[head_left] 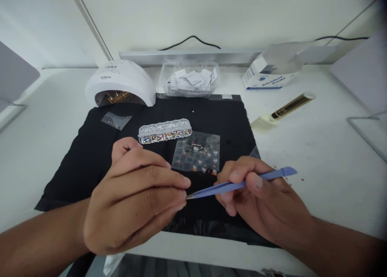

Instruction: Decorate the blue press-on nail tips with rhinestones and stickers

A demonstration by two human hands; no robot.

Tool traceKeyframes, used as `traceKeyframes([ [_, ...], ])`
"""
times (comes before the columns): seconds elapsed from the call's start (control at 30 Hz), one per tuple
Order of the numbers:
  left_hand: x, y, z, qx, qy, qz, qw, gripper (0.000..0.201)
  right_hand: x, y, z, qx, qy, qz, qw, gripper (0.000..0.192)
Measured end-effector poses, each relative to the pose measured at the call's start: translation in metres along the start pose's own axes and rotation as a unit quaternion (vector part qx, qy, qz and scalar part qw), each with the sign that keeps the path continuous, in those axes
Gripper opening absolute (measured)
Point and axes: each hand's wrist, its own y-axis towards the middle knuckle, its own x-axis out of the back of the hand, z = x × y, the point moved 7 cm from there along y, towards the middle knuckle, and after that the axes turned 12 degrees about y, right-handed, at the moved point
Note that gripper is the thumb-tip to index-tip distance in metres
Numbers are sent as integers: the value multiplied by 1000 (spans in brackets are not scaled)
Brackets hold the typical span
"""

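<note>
In the head view my left hand (pixel 136 200) is held over the black mat, back of the hand towards me. Its fingers are stretched out to the right, close together and slightly bent. Between the finger and thumb of my right hand (pixel 256 184) are blue tweezers (pixel 236 186), held nearly level. Their metal tip meets a fingertip of my left hand; whether it grips anything there is too small to tell. Behind the hands, a clear sticker sheet (pixel 198 152) with small printed figures lies on the mat, beside an open rhinestone case (pixel 165 131) with small compartments.
A white nail lamp (pixel 121 81) stands at the back left of the black mat (pixel 81 148). Behind it are a clear tub of white packets (pixel 190 79) and an alcohol pads box (pixel 272 69). A gold-handled brush (pixel 287 108) lies right; a small clear sheet (pixel 116 120) left.
</note>
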Motion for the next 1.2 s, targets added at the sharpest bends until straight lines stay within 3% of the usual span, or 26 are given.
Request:
traceKeyframes([
  [0.4,-1,1,1,17,6,-27,999,18,2,1,-1,2,-10,-11,1000,14],
  [0.57,-4,0,4,22,-25,-31,999,26,3,0,14,77,-128,24,989,16],
  [0.67,-8,-1,6,46,-21,-25,998,21,-11,-2,29,158,-273,135,939,19],
  [0.77,-10,-3,5,56,10,-3,998,14,-28,-7,32,208,-419,258,845,21],
  [0.87,-12,-4,5,32,22,31,999,14,-34,-8,30,215,-509,296,779,16],
  [1.0,-20,-5,5,-12,12,87,996,18,-33,-9,29,228,-552,297,745,15],
  [1.2,-32,-4,8,66,-11,113,991,6,-33,-8,31,243,-569,298,726,18],
])
